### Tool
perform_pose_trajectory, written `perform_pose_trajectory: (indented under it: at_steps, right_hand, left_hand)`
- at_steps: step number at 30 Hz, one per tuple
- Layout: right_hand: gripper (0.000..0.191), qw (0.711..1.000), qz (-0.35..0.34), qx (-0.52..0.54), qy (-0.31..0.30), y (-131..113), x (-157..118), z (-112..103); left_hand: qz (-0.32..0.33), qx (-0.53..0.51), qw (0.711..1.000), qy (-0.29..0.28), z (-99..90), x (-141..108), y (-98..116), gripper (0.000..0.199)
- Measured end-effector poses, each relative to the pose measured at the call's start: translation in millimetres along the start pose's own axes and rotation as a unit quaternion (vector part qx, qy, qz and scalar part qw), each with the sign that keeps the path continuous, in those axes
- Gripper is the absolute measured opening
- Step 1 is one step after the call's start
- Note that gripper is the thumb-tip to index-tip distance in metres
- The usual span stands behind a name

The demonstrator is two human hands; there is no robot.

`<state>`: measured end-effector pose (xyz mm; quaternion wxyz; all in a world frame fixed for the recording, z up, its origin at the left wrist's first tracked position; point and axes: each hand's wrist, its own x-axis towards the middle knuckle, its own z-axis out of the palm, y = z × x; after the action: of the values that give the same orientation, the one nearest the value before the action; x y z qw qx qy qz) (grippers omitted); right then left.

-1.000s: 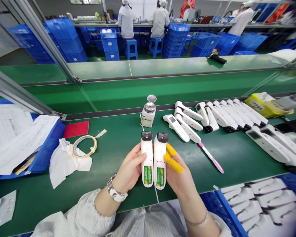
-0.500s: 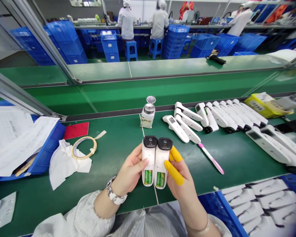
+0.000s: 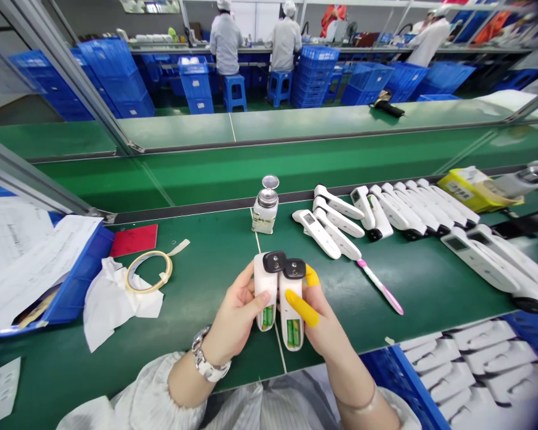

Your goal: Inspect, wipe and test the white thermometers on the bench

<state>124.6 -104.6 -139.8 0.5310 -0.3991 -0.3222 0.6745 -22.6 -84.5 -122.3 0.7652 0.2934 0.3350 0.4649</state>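
- While their black ends overlapped, two gadgets shared the spotlight: the left hand (image 3: 237,313) had a slim white plastic device (image 3: 264,278) gripped between thumb and fingers, above the dark green worktop (image 3: 210,239)!
- Right alongside, the right hand (image 3: 320,310), wearing yellow rubbery finger covers (image 3: 302,307), pinched a matching white device (image 3: 289,315), its lower end nearer the body.
- How far along? Green cylindrical batteries (image 3: 293,333) sat in both bays, so that much looked done; neither bay had a cover over it, so both pieces seemed only part finished.
- Over to the right, a long row of similar white devices (image 3: 403,209) leaned side by side, with a slender pink-and-white stick (image 3: 379,286) lying nearer the front edge.
- Straight ahead, a small pale bottle with a metal cap (image 3: 265,218) stood upright.
- Out left, a cream roll of tape (image 3: 146,291) rested on a crumpled white sheet (image 3: 105,307), near a flat red card (image 3: 134,240) and a blue plastic bin (image 3: 78,269) of papers.
- Low right, a blue plastic crate (image 3: 412,382) held rows of white pieces.
- And across the room, white-coated people (image 3: 225,45) worked among blue plastic stools (image 3: 234,94) and stacked blue crates (image 3: 316,74)!
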Motion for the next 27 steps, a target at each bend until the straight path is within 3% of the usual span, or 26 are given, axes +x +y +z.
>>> perform_pose_trajectory:
  at_steps: [5, 9, 16, 27]
  right_hand:
    - [0.048, 0.997, 0.014, -0.015, 0.076, -0.1, 4.1, -14.2]
    - [0.036, 0.989, 0.011, 0.073, 0.13, -6.6, 0.1, -11.2]
    - [0.034, 0.997, 0.037, 0.053, 0.051, -15.6, -10.4, 0.1]
    - [0.06, 0.999, 0.011, 0.017, 0.036, -17.4, -8.5, 9.2]
  left_hand:
    - [-0.031, 0.0, 0.997, 0.068, -1.8, 1.6, 1.5, 0.058]
    - [-0.089, -0.084, 0.99, 0.063, -1.9, 3.3, 3.8, 0.05]
    - [-0.079, -0.088, 0.993, 0.03, 1.9, 0.7, 6.1, 0.058]
    - [-0.057, -0.1, 0.993, -0.02, 0.2, 0.9, 3.8, 0.055]
